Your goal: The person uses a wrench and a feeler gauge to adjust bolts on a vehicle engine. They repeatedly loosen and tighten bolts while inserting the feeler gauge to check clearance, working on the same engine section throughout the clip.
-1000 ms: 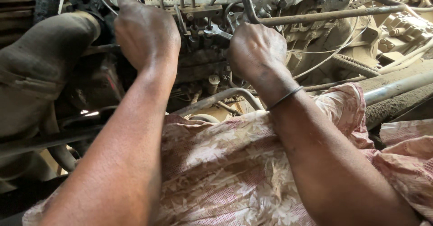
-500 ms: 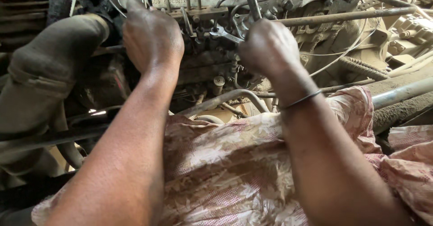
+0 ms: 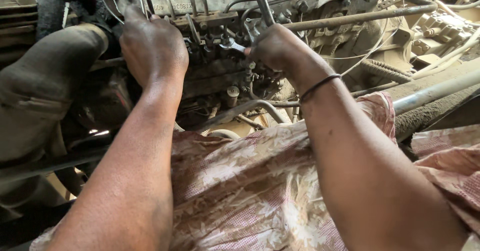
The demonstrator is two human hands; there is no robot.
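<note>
Right hand [image 3: 280, 51]: closed around the handle of an open-end wrench [image 3: 231, 45], whose head sits on a fitting at the engine's pump block [image 3: 215, 73]. Left hand [image 3: 152, 46]: fingers curled against the upper left of the same block, among thin metal pipes [image 3: 189, 1]; whether it grips anything cannot be determined. A large dark rubber hose [image 3: 45, 76] lies left. Patterned pink cloth [image 3: 240, 191] covers the foreground.

A grimy engine block [image 3: 220, 76] fills the upper centre of the frame, carrying thin metal pipes [image 3: 192, 11] along its top. A thick dark hose [image 3: 45, 76] rests at upper left, and a patterned pink cloth [image 3: 240, 191] drapes across the lower centre.
</note>
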